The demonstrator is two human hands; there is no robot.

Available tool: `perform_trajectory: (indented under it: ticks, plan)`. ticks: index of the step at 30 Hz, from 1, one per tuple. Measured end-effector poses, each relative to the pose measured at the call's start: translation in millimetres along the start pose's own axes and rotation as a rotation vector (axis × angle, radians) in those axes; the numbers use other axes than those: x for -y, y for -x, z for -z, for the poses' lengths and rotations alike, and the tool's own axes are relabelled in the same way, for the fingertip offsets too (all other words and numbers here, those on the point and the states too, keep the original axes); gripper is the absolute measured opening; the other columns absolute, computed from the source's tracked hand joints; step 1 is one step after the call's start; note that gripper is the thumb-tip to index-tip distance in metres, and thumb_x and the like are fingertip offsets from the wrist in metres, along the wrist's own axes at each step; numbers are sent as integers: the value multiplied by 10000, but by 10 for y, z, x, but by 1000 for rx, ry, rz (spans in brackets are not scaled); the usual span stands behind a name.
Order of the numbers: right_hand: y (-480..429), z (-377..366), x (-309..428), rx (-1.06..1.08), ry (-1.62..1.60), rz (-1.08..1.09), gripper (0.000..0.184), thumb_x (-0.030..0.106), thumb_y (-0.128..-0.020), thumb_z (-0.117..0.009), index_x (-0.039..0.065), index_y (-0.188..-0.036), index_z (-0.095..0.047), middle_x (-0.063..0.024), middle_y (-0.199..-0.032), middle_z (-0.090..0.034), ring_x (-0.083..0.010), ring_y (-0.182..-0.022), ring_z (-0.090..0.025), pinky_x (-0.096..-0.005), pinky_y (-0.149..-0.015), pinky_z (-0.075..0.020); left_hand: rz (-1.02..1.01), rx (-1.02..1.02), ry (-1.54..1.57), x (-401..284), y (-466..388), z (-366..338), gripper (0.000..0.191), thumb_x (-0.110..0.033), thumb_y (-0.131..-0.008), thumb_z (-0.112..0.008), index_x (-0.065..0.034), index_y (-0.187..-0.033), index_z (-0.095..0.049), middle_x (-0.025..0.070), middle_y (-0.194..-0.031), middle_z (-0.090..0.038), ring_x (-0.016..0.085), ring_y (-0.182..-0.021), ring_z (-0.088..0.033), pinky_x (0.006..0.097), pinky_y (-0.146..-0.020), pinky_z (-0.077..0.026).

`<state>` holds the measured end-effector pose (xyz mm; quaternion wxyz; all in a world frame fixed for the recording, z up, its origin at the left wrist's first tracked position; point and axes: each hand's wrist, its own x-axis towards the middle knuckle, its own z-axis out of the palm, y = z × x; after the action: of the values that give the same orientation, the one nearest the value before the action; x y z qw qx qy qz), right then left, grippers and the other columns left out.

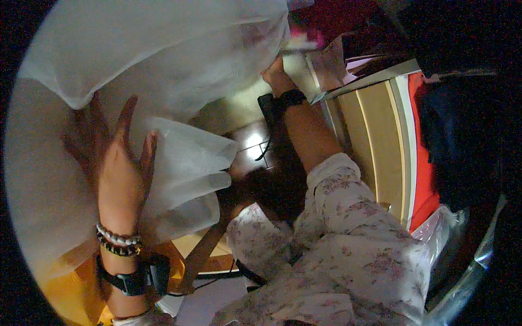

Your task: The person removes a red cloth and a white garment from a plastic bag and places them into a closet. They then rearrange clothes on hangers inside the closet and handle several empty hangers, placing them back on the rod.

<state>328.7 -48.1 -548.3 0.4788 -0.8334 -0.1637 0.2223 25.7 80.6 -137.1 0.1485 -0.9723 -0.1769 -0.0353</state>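
A large translucent white sheet, plastic or thin fabric, fills the upper left and hangs in loose folds. My left hand is against it, thumb and fingers spread apart. Some of its fingers look dim and blurred beside the sheet. Bead bracelets and a black strapped device circle the left wrist. At the sheet's right edge is my right hand, its fingers hidden behind the sheet, so its grip is unclear. A black band with a device is on the right wrist.
Right of my right arm stands a tan panelled piece with a red strip beside it. Clear plastic wrap lies near my elbow. Yellow material is at lower left. A bright reflection shows on the tiled floor.
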Motion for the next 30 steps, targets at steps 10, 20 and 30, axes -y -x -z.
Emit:
perform_trajectory:
  ticks: [10, 20, 30]
  plan:
    - [2473, -583, -644, 143, -193, 83, 393, 274, -828, -658, -10, -1086, -570, -204, -918, -609, -346, -917, -589, -461, -775, -491, 86, 87, 355, 81, 35, -20, 533, -334, -855, -629, -236, -1359, -486, 192, -1503, -272, 406, -1403, -175, 619, -1109, -72]
    - [2613, -149, 376, -81, -528, -366, 321, 165, -826, -662, 20, -1089, -549, -140, -1009, -592, -264, -915, -580, -449, -749, -519, -27, 17, 306, 125, 21, -81, 504, -335, -868, -614, -223, -1347, -503, 201, -1493, -287, 409, -1395, -192, 627, -1098, -100]
    - [3802, -49, -203, 287, 248, -220, 410, 396, -832, -615, 42, -1038, -608, -165, -1091, -592, -355, -1071, -536, -472, -860, -449, -99, 56, 242, 228, 20, -80, 518, -354, -880, -600, -254, -1370, -470, 204, -1489, -297, 405, -1395, -203, 618, -1101, -97]
